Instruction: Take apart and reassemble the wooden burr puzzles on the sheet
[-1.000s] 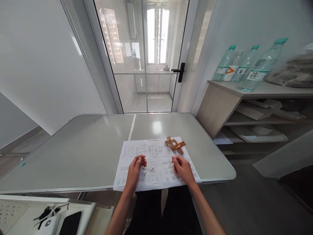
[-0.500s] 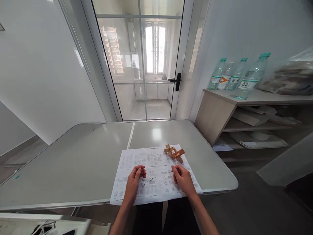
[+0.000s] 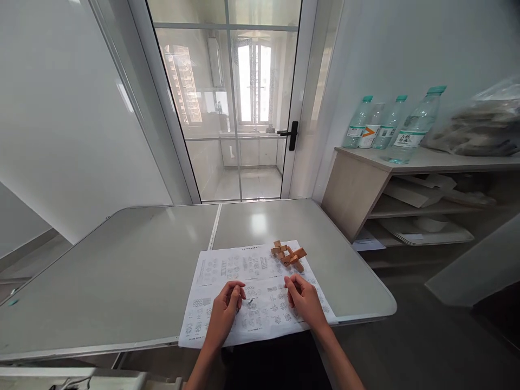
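A printed paper sheet covered in small line drawings lies at the table's near edge. My left hand is over its left half, fingers curled in; whatever they may hold is hidden. A small dark piece rests on the paper just right of those fingers, and a second dark bit peeks out under the hand. On the right half, my right hand is closed, thumb against the index finger, with nothing seen in it. Interlocked wooden puzzle pieces sit on the sheet's far right corner, beyond my right hand.
The grey table has a pale seam across it. A glass door stands behind. To the right, a wooden shelf unit carries several plastic bottles and a bag. A white object is at the lower left.
My left hand has shifted slightly down and now covers most of one dark piece that lay in plain sight. My right hand and the wooden pieces have hardly moved. The view has turned slightly.
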Demonstrator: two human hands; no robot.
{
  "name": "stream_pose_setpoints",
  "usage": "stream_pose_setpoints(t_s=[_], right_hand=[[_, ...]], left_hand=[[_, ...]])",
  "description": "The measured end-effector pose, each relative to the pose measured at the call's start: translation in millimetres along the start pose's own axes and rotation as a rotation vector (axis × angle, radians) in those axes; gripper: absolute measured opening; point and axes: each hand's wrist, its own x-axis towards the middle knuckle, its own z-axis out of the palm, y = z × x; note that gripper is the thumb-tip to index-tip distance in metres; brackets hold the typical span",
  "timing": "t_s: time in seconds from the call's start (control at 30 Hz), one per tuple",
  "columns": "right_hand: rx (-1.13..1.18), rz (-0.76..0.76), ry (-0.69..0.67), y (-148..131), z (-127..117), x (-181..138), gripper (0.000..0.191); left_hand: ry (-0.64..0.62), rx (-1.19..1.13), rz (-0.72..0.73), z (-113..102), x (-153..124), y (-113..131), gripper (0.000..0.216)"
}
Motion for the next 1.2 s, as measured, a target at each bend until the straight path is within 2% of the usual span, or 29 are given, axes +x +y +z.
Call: stream_pose_setpoints(t_s=[0.3,0.67,0.97,1.1,1.2], right_hand=[[0.004,-0.006,-0.002,-1,-1,-3,0.048],[0.013,-0.01,0.012,-2,-1,-2,0.046],[-0.045,-0.038,-0.069,-3,9,14,0.037],[-0.029,-0.072,-0.086,-6,24,36,0.051],[-0.013,-0.044,-0.076,-6,36,53,0.062]], left_hand=[[-0.009,0.097,-0.011,3,-8,12,0.036],[-0.011,0.119,0.01,4,-6,7,0.033],[-0.023,0.138,0.018,3,-6,4,0.031],[-0.031,0.151,0.016,4,-6,5,0.033],[-0.041,0.174,0.009,3,-7,6,0.035]])
